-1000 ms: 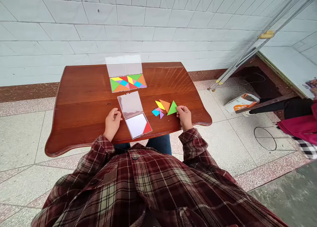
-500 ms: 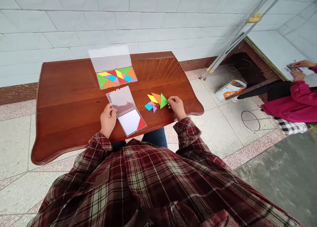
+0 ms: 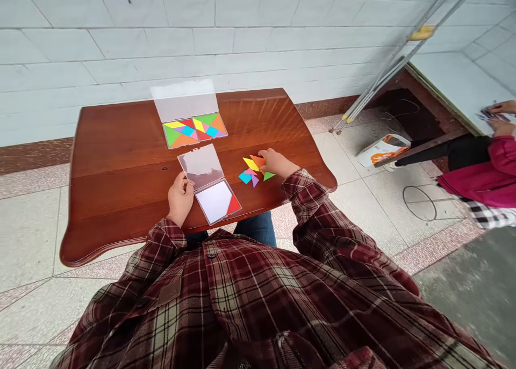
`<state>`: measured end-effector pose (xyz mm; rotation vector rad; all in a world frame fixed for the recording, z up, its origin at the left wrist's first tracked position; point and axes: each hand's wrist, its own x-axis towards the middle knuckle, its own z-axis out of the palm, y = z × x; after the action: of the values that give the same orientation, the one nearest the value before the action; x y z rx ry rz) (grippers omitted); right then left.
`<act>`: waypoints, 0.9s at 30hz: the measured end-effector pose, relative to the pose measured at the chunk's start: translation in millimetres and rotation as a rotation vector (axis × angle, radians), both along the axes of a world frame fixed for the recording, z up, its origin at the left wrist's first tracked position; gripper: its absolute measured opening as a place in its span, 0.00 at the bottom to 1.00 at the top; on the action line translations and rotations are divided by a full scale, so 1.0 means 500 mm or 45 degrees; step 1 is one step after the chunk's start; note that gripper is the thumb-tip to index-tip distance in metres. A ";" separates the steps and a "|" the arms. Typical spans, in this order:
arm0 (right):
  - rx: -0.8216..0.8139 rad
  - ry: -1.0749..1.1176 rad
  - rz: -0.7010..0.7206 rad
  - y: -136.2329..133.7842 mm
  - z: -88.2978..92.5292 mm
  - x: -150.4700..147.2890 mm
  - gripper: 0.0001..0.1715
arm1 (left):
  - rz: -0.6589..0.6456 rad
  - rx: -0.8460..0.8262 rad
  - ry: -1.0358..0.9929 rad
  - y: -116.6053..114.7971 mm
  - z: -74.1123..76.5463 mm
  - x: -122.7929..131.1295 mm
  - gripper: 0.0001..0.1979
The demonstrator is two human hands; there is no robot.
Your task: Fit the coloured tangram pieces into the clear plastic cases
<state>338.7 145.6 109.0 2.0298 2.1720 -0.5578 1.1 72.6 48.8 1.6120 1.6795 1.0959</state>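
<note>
Subject seated at a polished reddish-brown wooden surface (image 3: 121, 159). The right hand (image 3: 276, 162) lies over a loose group of tangram pieces, fingers curled and covering part of an orange piece (image 3: 257, 160); whether it pinches anything cannot be told. A green triangle (image 3: 268, 175) shows only as a tip beneath the hand. A yellow piece (image 3: 250, 164), a cyan piece (image 3: 244, 178) and a purple triangle (image 3: 255, 181) lie just beside it, a pink piece (image 3: 250, 171) partly overlapped. The left hand (image 3: 180, 199) touches the edge of a clear lid (image 3: 200, 166) on an open case (image 3: 215, 201); grip unclear. That case holds a red triangle (image 3: 234, 204). A second case (image 3: 194, 132) sits farther off, filled with coloured pieces. At far right, a co-worker's hands (image 3: 499, 116) hold something too small to identify.
</note>
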 end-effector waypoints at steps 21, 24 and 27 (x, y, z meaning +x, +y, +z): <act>-0.228 0.287 0.001 0.102 0.016 0.028 0.13 | 0.007 -0.024 0.063 -0.006 0.014 0.004 0.14; -0.197 0.321 -0.046 0.114 0.019 0.030 0.10 | 0.001 -0.021 0.048 -0.003 0.011 0.003 0.15; -0.152 0.195 -0.013 0.107 0.023 0.023 0.15 | 0.002 -0.029 0.008 0.001 0.001 0.001 0.16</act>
<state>350.3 199.2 120.5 1.9976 2.1521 -0.8490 1.4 73.2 49.1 1.6021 1.6920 1.0696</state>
